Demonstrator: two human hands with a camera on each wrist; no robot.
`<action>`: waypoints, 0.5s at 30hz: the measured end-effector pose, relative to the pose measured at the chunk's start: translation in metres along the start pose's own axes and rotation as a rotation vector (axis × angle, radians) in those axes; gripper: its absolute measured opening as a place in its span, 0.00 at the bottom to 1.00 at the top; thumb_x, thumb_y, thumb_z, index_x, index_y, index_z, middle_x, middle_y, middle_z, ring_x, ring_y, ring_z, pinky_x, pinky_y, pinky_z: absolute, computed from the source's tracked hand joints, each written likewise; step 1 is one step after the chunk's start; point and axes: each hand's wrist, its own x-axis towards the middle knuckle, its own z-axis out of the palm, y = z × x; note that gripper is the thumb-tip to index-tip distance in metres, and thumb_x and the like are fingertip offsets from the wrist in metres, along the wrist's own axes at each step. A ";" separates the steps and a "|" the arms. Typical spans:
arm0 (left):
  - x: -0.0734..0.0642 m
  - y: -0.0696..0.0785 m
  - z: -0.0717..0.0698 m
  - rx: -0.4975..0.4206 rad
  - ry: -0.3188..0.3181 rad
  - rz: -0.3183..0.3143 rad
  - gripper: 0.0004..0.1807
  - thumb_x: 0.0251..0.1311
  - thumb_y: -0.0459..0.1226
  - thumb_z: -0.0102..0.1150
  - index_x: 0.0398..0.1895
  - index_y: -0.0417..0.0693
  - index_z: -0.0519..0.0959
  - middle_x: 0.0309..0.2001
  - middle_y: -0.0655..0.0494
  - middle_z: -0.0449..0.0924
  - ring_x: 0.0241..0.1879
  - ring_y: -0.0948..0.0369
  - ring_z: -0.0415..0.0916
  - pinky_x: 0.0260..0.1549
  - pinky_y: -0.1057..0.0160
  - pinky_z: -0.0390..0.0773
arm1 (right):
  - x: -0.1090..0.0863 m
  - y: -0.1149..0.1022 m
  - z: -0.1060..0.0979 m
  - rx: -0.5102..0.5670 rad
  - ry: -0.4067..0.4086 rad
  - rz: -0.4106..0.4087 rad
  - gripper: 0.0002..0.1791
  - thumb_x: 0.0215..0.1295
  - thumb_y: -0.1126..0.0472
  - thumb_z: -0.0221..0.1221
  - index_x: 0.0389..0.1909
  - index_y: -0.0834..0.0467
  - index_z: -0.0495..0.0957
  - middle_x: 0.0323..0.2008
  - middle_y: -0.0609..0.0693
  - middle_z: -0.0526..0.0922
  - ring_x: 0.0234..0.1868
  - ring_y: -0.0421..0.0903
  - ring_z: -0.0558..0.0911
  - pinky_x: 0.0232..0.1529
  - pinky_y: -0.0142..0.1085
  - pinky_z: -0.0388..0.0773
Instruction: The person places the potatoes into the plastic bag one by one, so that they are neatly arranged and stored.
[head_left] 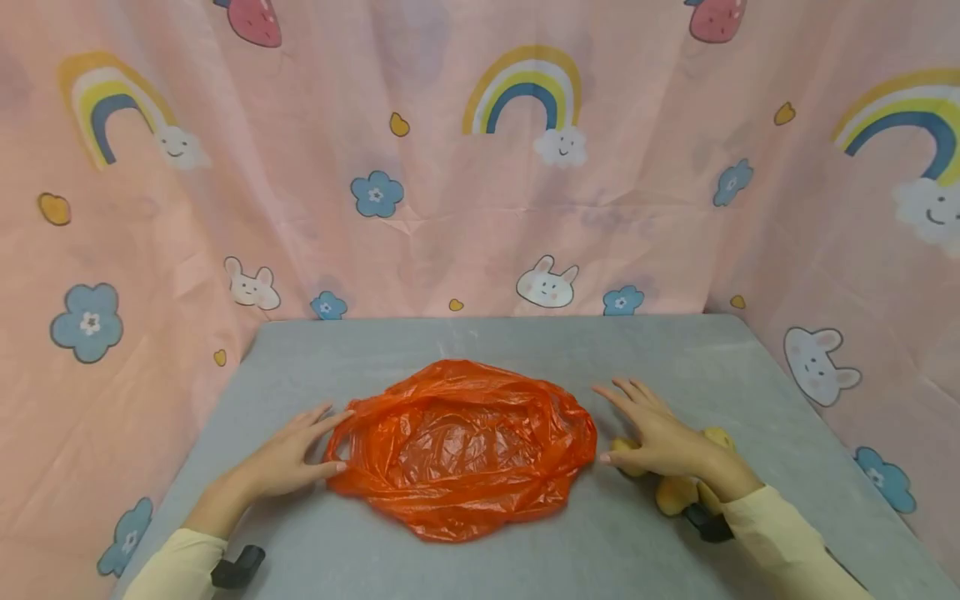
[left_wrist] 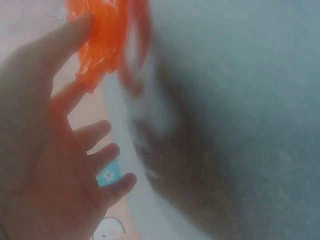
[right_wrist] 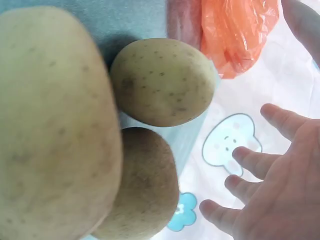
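An orange plastic bag [head_left: 465, 450] lies spread on the table, its mouth wide and facing up. My left hand [head_left: 288, 450] is at the bag's left end, thumb and fingers apart with fingertips right at its handle loop. In the left wrist view the thumb overlaps the orange plastic [left_wrist: 107, 37]. Just off the bag's right end, my right hand [head_left: 660, 437] hovers with fingers spread and nothing in it. Potatoes [head_left: 677, 494] lie beneath and beside that hand, partly hidden by it. The right wrist view shows three potatoes [right_wrist: 162, 82] close together.
The grey table [head_left: 337, 567] is bordered at the back and both sides by a pink curtain [head_left: 450, 250] printed with rainbows, rabbits and flowers. A black wrist strap piece [head_left: 238, 568] sticks out under the left sleeve, another [head_left: 707, 523] under the right.
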 end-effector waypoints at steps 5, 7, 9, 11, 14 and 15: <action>0.001 -0.002 0.000 -0.018 -0.049 -0.035 0.44 0.59 0.62 0.64 0.76 0.59 0.65 0.78 0.34 0.54 0.74 0.27 0.51 0.62 0.22 0.56 | -0.003 0.006 0.000 0.043 -0.014 -0.009 0.49 0.56 0.43 0.72 0.76 0.50 0.61 0.75 0.73 0.54 0.74 0.78 0.50 0.59 0.80 0.53; 0.002 -0.003 -0.001 -0.027 -0.064 -0.042 0.44 0.58 0.61 0.65 0.76 0.59 0.65 0.78 0.34 0.54 0.74 0.27 0.50 0.62 0.22 0.56 | -0.004 0.009 -0.001 0.065 -0.016 -0.026 0.49 0.56 0.45 0.73 0.76 0.51 0.62 0.75 0.72 0.56 0.73 0.76 0.54 0.59 0.79 0.56; 0.002 -0.004 -0.001 -0.035 -0.074 -0.043 0.45 0.57 0.61 0.66 0.76 0.59 0.65 0.78 0.34 0.54 0.74 0.28 0.51 0.62 0.22 0.57 | -0.005 0.013 -0.001 0.087 -0.026 -0.035 0.48 0.56 0.46 0.73 0.75 0.52 0.63 0.74 0.71 0.59 0.72 0.73 0.57 0.59 0.78 0.58; 0.003 -0.005 -0.001 -0.042 -0.081 -0.045 0.45 0.57 0.60 0.67 0.76 0.58 0.65 0.77 0.34 0.55 0.74 0.29 0.51 0.62 0.23 0.57 | -0.007 0.017 -0.003 0.118 -0.049 -0.040 0.48 0.56 0.46 0.73 0.75 0.54 0.64 0.73 0.69 0.62 0.72 0.72 0.59 0.60 0.76 0.59; 0.003 -0.004 -0.001 -0.049 -0.097 -0.051 0.45 0.56 0.60 0.67 0.76 0.59 0.65 0.77 0.35 0.55 0.75 0.30 0.52 0.62 0.23 0.58 | -0.009 0.023 -0.007 0.157 -0.089 -0.048 0.46 0.56 0.47 0.73 0.73 0.57 0.65 0.72 0.68 0.64 0.71 0.72 0.61 0.61 0.75 0.60; 0.004 -0.004 -0.001 -0.050 -0.101 -0.054 0.45 0.56 0.60 0.67 0.76 0.59 0.65 0.77 0.35 0.55 0.75 0.30 0.52 0.62 0.23 0.58 | -0.010 0.025 -0.008 0.168 -0.101 -0.049 0.46 0.57 0.47 0.73 0.73 0.58 0.65 0.72 0.68 0.65 0.71 0.72 0.62 0.61 0.74 0.60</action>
